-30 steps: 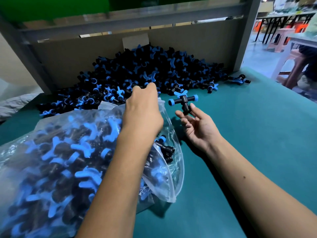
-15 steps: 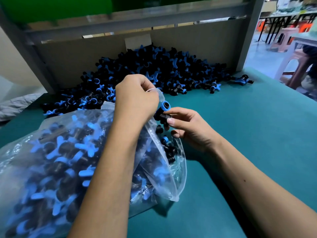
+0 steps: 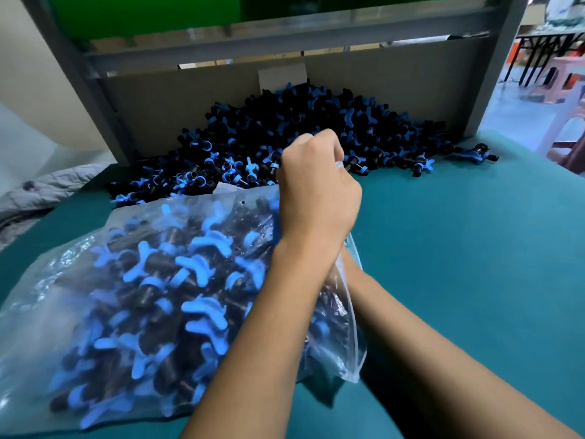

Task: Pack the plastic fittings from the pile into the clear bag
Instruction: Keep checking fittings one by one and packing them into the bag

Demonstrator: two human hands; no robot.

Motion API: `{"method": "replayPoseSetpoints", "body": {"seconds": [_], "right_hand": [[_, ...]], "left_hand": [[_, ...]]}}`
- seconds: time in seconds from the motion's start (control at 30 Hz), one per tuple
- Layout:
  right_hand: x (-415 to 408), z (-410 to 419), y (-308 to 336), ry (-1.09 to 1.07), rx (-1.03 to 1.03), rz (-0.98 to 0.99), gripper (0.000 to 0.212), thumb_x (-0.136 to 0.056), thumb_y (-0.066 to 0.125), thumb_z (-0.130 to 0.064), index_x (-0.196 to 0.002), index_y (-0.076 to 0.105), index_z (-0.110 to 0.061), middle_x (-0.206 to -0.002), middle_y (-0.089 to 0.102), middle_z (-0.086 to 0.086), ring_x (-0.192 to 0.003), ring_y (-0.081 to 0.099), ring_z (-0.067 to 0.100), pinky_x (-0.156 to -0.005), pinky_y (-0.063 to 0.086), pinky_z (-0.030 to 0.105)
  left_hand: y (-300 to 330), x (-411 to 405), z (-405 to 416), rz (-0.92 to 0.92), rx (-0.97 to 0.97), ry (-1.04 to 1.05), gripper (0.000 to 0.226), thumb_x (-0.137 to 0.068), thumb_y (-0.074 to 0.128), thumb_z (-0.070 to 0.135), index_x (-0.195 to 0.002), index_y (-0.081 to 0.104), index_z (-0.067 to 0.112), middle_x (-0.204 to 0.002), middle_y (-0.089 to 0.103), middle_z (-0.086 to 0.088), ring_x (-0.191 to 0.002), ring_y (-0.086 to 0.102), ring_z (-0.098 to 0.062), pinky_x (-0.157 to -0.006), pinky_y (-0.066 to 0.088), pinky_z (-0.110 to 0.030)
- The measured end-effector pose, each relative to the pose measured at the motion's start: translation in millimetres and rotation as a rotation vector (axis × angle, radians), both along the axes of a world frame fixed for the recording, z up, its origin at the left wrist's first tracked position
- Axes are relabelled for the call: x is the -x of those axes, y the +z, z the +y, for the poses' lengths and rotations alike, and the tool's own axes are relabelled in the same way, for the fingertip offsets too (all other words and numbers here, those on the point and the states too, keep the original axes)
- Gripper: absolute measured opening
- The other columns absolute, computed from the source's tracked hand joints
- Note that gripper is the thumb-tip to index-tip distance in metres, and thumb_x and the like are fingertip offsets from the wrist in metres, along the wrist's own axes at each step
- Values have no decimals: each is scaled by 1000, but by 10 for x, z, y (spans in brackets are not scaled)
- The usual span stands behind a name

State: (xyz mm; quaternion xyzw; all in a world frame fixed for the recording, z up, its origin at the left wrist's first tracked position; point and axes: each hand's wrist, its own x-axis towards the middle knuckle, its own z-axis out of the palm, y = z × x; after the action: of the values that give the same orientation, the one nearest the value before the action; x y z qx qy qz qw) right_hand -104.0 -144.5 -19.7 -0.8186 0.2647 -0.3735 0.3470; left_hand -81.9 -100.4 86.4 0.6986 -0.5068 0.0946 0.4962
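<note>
L hand [image 3: 316, 191] is fisted on the top lip of the clear bag [image 3: 95, 280], fingers curled round the gathered plastic and lifting it. Prob. to keep the mouth up and open so nothing spills while the other arm works inside.

R hand isn't visible: the R forearm [image 3: 427, 350] runs into the bag mouth under the L wrist, hand hidden behind the L arm and the plastic. Can't tell if it's holding a fitting or has let go. My guess is it's dropping one in or pushing contents down.

The bag lies on its side on the green tabletop [image 3: 474, 280], already stuffed w/ black-and-blue fittings, mouth facing away from the person toward the pile.

The pile of fittings [image 3: 300, 131] sits just beyond the bag mouth, heaped against the grey back panel [image 3: 190, 99]. Still lots left, so task is well short of done. A few strays [image 3: 474, 153] lie to the pile's right.
</note>
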Motion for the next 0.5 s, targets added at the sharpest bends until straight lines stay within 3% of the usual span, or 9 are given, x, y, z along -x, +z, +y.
{"method": "replayPoseSetpoints", "body": {"seconds": [0.1, 0.17, 0.2, 0.27, 0.33, 0.43, 0.5], "right_hand": [[84, -115, 39, 36, -122, 3, 38, -103, 30, 15, -81, 45, -14, -77, 41, -2, -83, 47, 13, -61, 39, -1], [179, -176, 139, 148, -419, -168, 38, -93, 45, 24, -84, 48, -13, -72, 44, -6, -70, 48, -5, -59, 39, 1], [240, -204, 182, 168, -439, -181, 44, -89, 50, 24, -79, 51, -19, -66, 49, -9, -59, 47, -9, -56, 40, 7], [344, -262, 208, 116, -399, -222, 54, -85, 52, 17, -55, 50, -28, -52, 48, -17, -47, 37, -4, -50, 36, 16], [399, -358, 203, 32, -367, -342, 54, -77, 50, 16, -44, 51, -26, -45, 47, -16, -44, 37, -4, -46, 32, 13], [445, -610, 131, -215, -387, -399, 43, -72, 42, 17, -53, 65, -15, -52, 64, -5, -48, 56, 4, -50, 44, 18], [446, -846, 46, -388, -291, -193, 39, -74, 43, 9, -60, 68, -17, -62, 70, -3, -57, 63, 12, -59, 50, 26]], "left_hand": [[-91, 15, -32, -34, -152, 12, 16, -81, 61, 0, -79, 64, 15, -94, 64, -3, -85, 60, -27, -72, 50, -36], [-128, 16, -44, -58, -220, 56, 16, -80, 61, 2, -82, 64, 17, -95, 62, -2, -85, 59, -29, -68, 47, -37], [-138, 17, -48, -59, -244, 73, 14, -81, 61, 4, -84, 65, 17, -96, 62, -3, -86, 58, -29, -67, 44, -37], [-161, 8, -57, -58, -289, 99, 12, -83, 62, 9, -91, 67, 18, -100, 62, -4, -90, 58, -31, -69, 43, -38], [-184, 6, -52, -79, -344, 122, 12, -85, 62, 11, -95, 65, 16, -102, 61, -7, -94, 60, -34, -68, 40, -38], [-234, 23, -44, -242, -501, 146, 15, -88, 62, 12, -90, 49, 18, -110, 64, -13, -102, 65, -37, -68, 38, -35], [-280, 29, -39, -332, -637, 132, 24, -89, 62, 10, -88, 42, 22, -111, 64, -11, -105, 66, -35, -67, 39, -35]]}}
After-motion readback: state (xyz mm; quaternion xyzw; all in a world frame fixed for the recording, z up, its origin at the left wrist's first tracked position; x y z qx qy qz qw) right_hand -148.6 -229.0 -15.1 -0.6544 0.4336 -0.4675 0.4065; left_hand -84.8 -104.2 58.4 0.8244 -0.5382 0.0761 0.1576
